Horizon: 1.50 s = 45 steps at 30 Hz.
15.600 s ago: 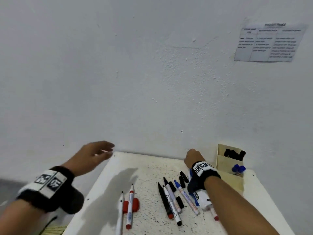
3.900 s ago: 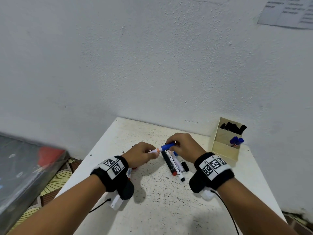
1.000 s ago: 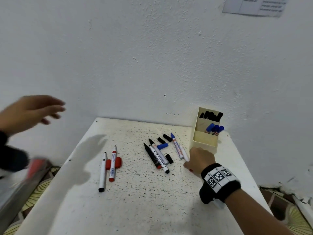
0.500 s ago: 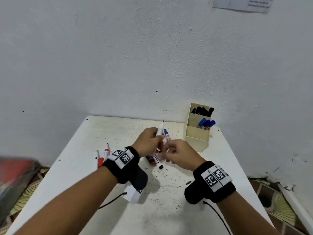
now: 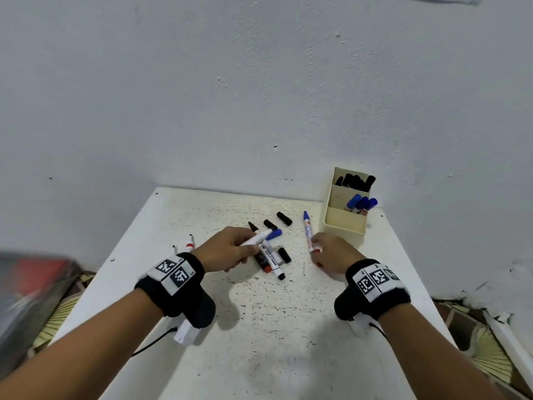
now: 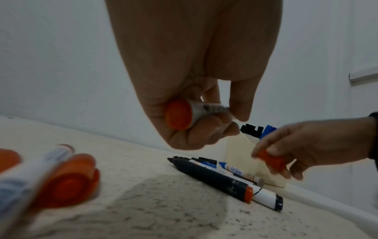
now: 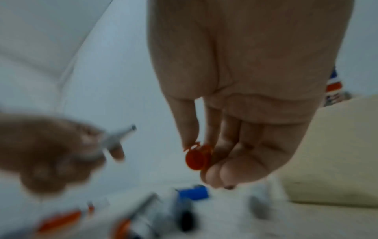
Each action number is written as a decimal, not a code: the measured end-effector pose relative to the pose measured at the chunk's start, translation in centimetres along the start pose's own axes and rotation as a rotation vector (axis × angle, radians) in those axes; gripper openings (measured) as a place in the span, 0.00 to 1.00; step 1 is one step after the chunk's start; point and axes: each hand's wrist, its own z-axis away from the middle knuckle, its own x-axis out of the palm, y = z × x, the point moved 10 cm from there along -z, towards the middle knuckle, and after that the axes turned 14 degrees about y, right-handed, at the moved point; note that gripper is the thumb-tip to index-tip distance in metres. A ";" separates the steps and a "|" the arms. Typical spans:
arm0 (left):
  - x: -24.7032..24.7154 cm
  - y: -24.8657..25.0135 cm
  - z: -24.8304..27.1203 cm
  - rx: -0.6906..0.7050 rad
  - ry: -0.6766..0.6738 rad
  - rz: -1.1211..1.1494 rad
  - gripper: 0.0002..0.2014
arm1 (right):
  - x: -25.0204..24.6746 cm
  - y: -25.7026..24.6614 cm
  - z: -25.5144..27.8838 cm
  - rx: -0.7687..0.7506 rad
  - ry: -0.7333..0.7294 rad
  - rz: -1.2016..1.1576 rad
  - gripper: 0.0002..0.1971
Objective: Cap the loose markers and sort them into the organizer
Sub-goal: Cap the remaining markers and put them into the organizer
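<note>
My left hand grips a white marker with a red end, its uncapped tip pointing right over the loose pile. To the right, my right hand pinches a red cap just above the table, beside an uncapped blue marker. Two more markers, a blue cap and three black caps lie between the hands. The cream organizer stands at the back right, with black markers in its rear compartment and blue ones in the middle.
Two thin markers and red caps lie at the left of the speckled white table, which is pushed against a white wall. A grey and red object sits off the table's left edge.
The hands were close together around the upright white marker; now they are apart. The marker has tipped down to the right and the right hand has moved right, toward the organizer.
</note>
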 end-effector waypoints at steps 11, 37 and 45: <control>-3.5 -0.6 1.5 0.056 0.144 -0.059 0.03 | 1.1 -11.3 3.2 0.110 0.027 -1.068 0.08; -14.4 -10.2 5.9 -0.220 0.367 -0.017 0.05 | 4.8 -16.4 0.3 -0.438 -0.014 -0.158 0.13; -14.1 -11.0 7.4 -0.238 0.361 -0.047 0.04 | 12.0 -23.2 4.2 -0.594 -0.208 0.180 0.14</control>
